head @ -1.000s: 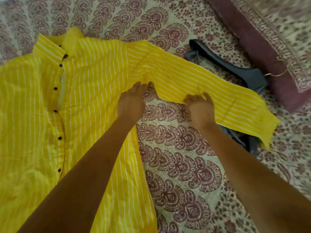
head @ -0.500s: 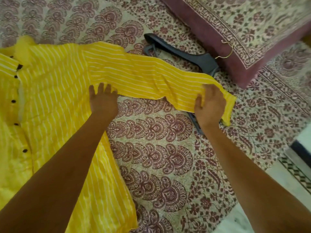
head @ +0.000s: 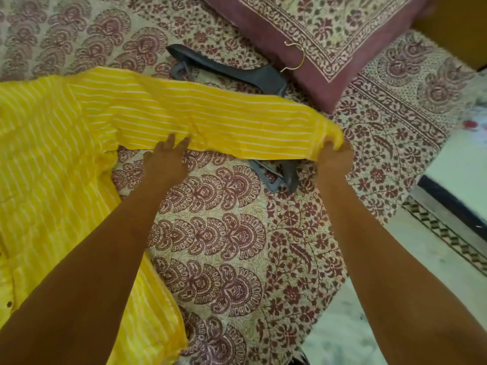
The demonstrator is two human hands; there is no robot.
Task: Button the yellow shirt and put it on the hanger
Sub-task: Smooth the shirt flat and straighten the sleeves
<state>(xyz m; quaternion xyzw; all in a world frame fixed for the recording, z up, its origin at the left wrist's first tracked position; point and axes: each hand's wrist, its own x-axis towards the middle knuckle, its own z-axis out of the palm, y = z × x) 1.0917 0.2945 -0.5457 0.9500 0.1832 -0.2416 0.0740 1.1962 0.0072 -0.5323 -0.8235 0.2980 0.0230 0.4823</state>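
Presently the yellow shirt is spread on the bed, its body to the left and one sleeve stretched out to the right. The left hand is laid on the sleeve's near edge, close to the armpit, with fingers straight and nothing held. The cuff is gripped by the right hand, whose fingers are curled round the bunched end. The hanger is partly covered by that sleeve. One dark arm is seen beyond the cloth and a tip on the near side, while the metal hook is propped against the pillow.

Trouble is most likely to be caused by that overlap. If the cuff is pulled hard, the hanger may be dragged along or its tip snagged in the fabric. The shirt's body may also be tugged askew, so that the front edges are thrown out of line for buttoning. Only one button is seen, at the left edge, and whether the front is fastened cannot be told. The cuff is held near the bed's edge, so a slackened sleeve could be let slip toward the floor.
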